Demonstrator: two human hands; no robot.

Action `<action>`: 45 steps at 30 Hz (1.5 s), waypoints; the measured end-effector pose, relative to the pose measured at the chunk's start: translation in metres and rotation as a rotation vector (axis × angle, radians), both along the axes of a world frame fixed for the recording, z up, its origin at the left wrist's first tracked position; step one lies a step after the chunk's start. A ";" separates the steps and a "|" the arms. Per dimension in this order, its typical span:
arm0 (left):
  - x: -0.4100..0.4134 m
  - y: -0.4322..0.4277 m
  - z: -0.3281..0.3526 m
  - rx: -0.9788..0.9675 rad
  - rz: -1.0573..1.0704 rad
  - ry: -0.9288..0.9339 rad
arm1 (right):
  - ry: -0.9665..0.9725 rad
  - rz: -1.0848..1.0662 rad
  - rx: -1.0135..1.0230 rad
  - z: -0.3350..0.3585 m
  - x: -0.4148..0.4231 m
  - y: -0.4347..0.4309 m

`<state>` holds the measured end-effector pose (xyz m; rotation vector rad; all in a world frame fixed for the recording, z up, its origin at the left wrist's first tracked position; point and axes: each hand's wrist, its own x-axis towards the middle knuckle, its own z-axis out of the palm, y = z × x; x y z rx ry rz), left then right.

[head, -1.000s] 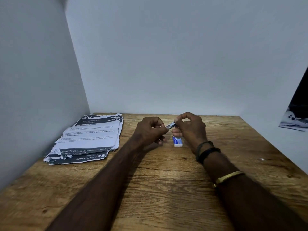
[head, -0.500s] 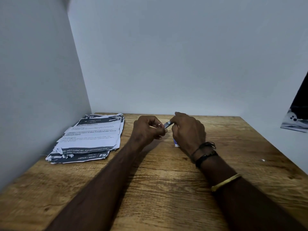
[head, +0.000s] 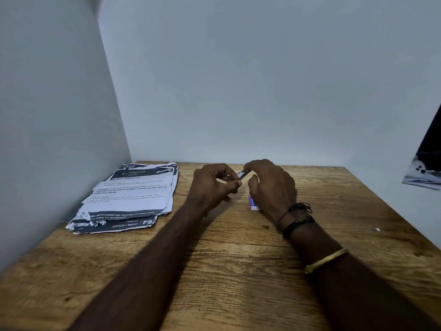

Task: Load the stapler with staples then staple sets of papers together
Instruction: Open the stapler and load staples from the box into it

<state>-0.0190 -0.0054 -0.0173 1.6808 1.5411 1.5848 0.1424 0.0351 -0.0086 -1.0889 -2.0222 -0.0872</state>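
Observation:
My left hand [head: 212,187] is curled around a small stapler, which is almost wholly hidden in the fist. A short silver metal piece [head: 243,174], which looks like a strip of staples, pokes out between the two hands. My right hand [head: 272,187] pinches its far end with the fingertips. Both hands hover just above the wooden table [head: 238,271] near its back edge. A small blue and white staple box [head: 253,203] lies on the table under my right palm, partly hidden. The stack of printed papers [head: 128,197] lies at the back left.
White walls close in the table on the left, back and right. A dark object with a white pattern [head: 424,173] hangs at the right edge. A tiny white scrap [head: 377,229] lies on the right side of the table.
My right hand has rolled over to the left, its back now up, covering most of the staple box. The silver piece has come closer to my left fist.

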 end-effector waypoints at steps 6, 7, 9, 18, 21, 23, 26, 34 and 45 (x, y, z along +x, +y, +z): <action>0.001 -0.001 0.000 0.022 0.031 0.127 | -0.150 -0.020 0.105 0.003 0.002 0.003; 0.001 -0.002 -0.001 0.020 0.037 0.137 | -0.171 -0.026 0.119 0.002 0.001 0.003; 0.003 -0.002 -0.001 0.015 0.048 0.157 | -0.208 -0.034 0.136 0.001 -0.001 0.003; 0.001 0.000 -0.003 -0.025 0.053 0.174 | 0.087 0.072 -0.076 -0.002 -0.005 0.002; 0.002 0.000 -0.002 -0.019 0.053 0.180 | 0.255 0.152 -0.189 -0.004 -0.004 0.006; 0.002 0.000 -0.002 -0.013 0.057 0.186 | 0.304 0.201 -0.260 -0.004 -0.004 0.006; 0.002 0.001 -0.002 -0.023 0.059 0.204 | 0.389 0.257 -0.370 -0.002 -0.004 0.005; -0.019 0.006 -0.006 -0.213 0.248 0.421 | 0.362 0.224 -0.648 -0.003 0.004 0.013; -0.019 0.000 -0.001 -0.393 0.298 0.504 | -0.150 0.048 -0.607 -0.005 -0.001 0.007</action>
